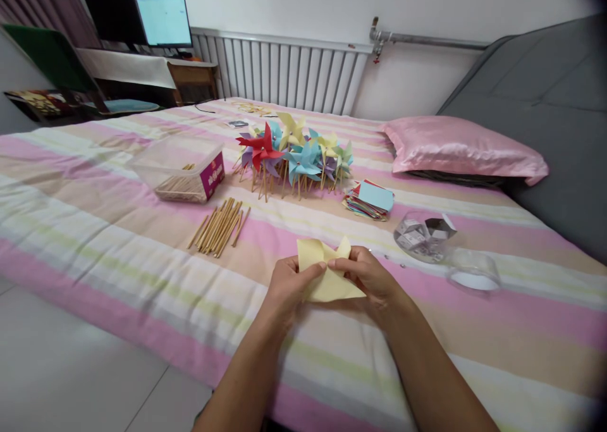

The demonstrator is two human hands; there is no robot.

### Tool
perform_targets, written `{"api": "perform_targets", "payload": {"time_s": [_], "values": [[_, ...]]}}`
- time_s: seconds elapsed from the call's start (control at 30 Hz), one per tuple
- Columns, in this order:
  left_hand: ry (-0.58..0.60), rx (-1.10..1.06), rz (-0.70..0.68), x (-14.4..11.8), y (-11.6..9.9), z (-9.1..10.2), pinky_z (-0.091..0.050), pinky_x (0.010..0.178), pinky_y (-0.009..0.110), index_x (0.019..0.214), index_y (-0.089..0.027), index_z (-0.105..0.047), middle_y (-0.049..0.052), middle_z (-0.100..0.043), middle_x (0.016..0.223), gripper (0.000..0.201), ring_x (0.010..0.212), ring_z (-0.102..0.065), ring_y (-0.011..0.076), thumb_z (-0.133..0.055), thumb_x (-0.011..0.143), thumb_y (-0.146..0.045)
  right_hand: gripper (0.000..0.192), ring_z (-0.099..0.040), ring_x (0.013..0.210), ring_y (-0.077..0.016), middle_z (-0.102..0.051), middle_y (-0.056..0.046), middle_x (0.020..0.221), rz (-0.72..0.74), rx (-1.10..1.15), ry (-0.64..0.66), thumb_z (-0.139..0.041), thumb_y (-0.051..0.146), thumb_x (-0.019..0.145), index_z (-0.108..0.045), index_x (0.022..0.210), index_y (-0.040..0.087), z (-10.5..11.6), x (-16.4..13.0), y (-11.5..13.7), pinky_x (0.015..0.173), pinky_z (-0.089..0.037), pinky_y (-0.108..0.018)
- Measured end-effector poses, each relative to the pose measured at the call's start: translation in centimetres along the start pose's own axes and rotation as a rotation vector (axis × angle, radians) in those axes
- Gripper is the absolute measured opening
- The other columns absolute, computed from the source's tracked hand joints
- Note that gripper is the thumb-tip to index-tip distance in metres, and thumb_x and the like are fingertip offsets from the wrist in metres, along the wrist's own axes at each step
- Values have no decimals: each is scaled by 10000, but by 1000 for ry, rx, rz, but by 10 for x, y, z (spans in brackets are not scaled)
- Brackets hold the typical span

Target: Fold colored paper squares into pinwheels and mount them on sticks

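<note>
A striped bed [95, 229] is carrying a stick box [183, 169], loose sticks [219, 225], pinwheels [294, 154] mid-bed, paper squares [371, 199], a clear jar [422, 236] and a pink pillow [459, 147] toward its head end.

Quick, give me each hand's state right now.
Left hand: closed, pinching the yellow paper at its left side.
Right hand: closed, pinching the same yellow paper from the right.
</note>
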State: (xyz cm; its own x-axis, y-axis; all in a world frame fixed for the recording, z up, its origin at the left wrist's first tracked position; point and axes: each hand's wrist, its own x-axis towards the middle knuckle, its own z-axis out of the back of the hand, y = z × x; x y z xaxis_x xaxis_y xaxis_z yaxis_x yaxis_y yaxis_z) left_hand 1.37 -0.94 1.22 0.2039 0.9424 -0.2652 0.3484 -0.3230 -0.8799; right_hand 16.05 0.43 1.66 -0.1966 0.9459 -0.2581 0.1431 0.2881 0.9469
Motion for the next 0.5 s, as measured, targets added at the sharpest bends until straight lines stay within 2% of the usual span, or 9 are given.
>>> {"api": "perform_targets", "payload": {"time_s": [0.2,0.37,0.5], "values": [[-46,12,-22,-1,0,0,-441,563,260,708,-100,-697,70,-656,624,230,587,-604,176,-770,575,-272,181,-502,479,-104,-589,14,549,58,-47,18,-736,288,622,-634,631,138,0,0,-3,457,-360,-217],[-79,-69,-35,-1,-3,0,-445,549,248,727,-92,-709,74,-669,631,245,562,-602,159,-779,571,-267,262,-576,576,-134,-675,-24,708,165,-11,38,-751,352,634,-678,771,140,-3,-1,-2,539,-433,-249],[-117,-79,-36,0,-4,1,-459,551,255,730,-86,-709,82,-679,641,251,560,-610,164,-785,560,-253,243,-575,591,-125,-671,-9,714,201,24,40,-746,355,663,-677,782,155,-4,0,-1,564,-430,-244]]}}
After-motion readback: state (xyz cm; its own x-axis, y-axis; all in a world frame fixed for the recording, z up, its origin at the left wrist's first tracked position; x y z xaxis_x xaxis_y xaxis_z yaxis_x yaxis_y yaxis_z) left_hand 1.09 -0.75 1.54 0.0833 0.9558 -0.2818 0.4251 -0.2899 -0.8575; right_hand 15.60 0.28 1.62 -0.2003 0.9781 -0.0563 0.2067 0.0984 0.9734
